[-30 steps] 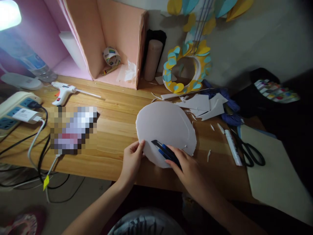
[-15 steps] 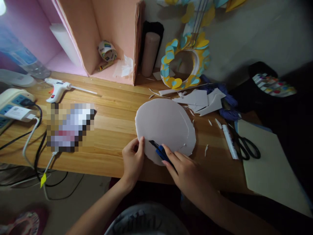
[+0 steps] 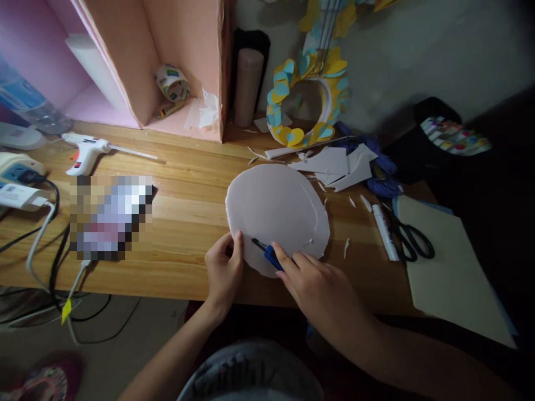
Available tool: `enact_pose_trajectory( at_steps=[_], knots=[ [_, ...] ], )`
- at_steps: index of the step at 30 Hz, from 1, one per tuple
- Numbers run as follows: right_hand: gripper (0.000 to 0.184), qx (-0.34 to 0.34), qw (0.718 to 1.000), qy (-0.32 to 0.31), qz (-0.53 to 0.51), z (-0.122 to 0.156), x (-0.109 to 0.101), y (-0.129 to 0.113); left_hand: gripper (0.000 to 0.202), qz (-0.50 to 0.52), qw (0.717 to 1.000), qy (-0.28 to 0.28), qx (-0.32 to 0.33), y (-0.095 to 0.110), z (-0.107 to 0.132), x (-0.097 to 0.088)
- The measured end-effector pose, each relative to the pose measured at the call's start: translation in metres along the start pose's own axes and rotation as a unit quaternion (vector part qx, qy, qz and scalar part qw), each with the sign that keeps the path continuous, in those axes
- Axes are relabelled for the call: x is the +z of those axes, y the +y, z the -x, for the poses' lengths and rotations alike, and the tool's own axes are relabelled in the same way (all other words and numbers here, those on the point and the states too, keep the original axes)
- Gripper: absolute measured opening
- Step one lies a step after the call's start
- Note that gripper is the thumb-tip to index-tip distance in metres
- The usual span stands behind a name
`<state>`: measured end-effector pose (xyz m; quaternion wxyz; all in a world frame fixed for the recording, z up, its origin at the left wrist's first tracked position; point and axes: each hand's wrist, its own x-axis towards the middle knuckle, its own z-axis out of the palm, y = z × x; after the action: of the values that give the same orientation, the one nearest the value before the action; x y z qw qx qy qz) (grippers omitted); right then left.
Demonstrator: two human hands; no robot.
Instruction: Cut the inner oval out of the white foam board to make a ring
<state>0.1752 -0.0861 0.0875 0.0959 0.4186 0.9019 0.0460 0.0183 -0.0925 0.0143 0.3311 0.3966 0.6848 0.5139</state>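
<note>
A roughly round white foam board (image 3: 276, 206) lies at the table's front edge, with a curved line scored near its right side. My left hand (image 3: 224, 266) pinches its left lower rim, thumb on top and fingers underneath. In my right hand (image 3: 320, 278) is a blue utility knife (image 3: 272, 257), its dark blade pointing left over the board's lower part. Whether the blade touches the surface I cannot tell. A small white shaving clings near the scored line's lower end.
White offcuts (image 3: 330, 166) lie behind the board, near a ring of paper hearts (image 3: 288, 133). Scissors (image 3: 418, 239), a white glue stick (image 3: 385, 231) and cream sheets (image 3: 451, 262) lie right. Leftward are a glue gun (image 3: 90, 150), a blurred-out phone (image 3: 112, 217) and cables (image 3: 52, 239).
The whole view has shifted slightly, so the scene sits a little further left and up. Both hands keep their holds; the knife has hardly moved against the board.
</note>
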Motion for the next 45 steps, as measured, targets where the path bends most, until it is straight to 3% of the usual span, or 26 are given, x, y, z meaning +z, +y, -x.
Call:
enact_pose_trajectory(
  at_steps=[11,21,45],
  knots=[
    [0.052,-0.033,0.999,-0.032,0.016,0.003,0.004,0.009,0.036,-0.002,1.000,-0.006,-0.018,0.002,-0.001,-0.001],
    [0.049,-0.041,0.996,-0.054,-0.064,-0.011,-0.002,0.016,0.037,0.000,1.000,-0.008,-0.015,-0.001,-0.003,-0.001],
    [0.050,-0.045,0.995,-0.061,-0.063,0.007,0.003,0.025,0.036,-0.016,1.000,-0.006,-0.013,0.002,-0.001,0.000]
  ],
)
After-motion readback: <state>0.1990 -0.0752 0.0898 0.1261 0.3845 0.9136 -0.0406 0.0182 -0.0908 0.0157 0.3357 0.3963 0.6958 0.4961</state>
